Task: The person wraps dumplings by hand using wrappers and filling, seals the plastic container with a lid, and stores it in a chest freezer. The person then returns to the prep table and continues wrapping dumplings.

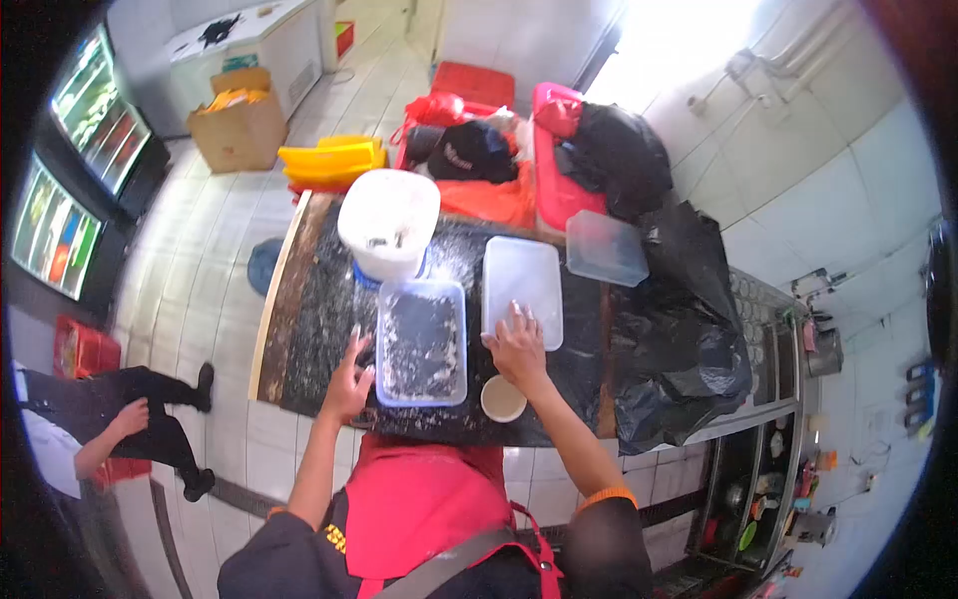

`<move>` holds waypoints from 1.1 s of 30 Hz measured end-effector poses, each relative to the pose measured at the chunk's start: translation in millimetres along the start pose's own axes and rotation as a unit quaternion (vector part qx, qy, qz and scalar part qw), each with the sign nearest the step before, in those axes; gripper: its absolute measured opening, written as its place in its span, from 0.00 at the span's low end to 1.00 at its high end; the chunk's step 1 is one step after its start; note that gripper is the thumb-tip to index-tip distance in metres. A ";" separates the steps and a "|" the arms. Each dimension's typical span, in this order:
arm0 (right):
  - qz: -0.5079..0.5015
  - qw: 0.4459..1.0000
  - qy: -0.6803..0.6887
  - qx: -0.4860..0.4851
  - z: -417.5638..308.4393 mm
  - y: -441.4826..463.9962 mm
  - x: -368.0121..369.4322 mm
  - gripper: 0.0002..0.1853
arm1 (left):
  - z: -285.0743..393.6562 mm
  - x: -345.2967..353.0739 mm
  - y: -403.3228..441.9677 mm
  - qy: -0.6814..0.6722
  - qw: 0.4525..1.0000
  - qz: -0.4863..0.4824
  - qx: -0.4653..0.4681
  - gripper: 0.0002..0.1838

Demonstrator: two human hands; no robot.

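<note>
A clear rectangular plastic container (pixel 462 344) with white residue inside stands on the black-covered table in front of me. Just off its left side is my left hand (pixel 347 382), fingers apart and holding nothing. My right hand (pixel 518 349) lies with spread fingers on the near part of a whitish translucent lid or shallow box (pixel 524 275); which of the two I cannot tell. Below that hand sits a small round cream-coloured bowl (pixel 503 398), close to the wrist. Behind the container stands a white bucket (pixel 389 215) with whitish contents.
A second clear plastic box (pixel 607 248) stands at the right, by black plastic sheeting (pixel 679 339). Red crates with bags and a black cap (pixel 471 152) line the table's far side. Another person (pixel 110 419) is at the left. Yellow trays (pixel 334 158) are stacked beyond the table.
</note>
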State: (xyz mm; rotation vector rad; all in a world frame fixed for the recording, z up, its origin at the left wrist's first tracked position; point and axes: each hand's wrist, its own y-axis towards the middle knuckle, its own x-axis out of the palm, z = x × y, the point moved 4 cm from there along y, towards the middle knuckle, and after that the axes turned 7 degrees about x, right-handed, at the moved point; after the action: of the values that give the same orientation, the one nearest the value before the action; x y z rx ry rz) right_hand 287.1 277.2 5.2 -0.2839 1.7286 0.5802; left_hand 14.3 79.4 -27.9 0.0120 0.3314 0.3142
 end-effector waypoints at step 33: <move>-0.241 0.969 0.051 -0.001 118.8 196.5 -4.0 0.66 | -26.7 -84.4 -90.9 -0.046 0.985 0.144 -0.083 0.39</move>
State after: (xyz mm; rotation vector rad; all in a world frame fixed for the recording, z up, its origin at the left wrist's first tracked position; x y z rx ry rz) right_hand 292.4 504.7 36.2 -0.7219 1.6751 0.2137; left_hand -42.6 -33.9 -32.0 -0.0902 0.2105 0.6263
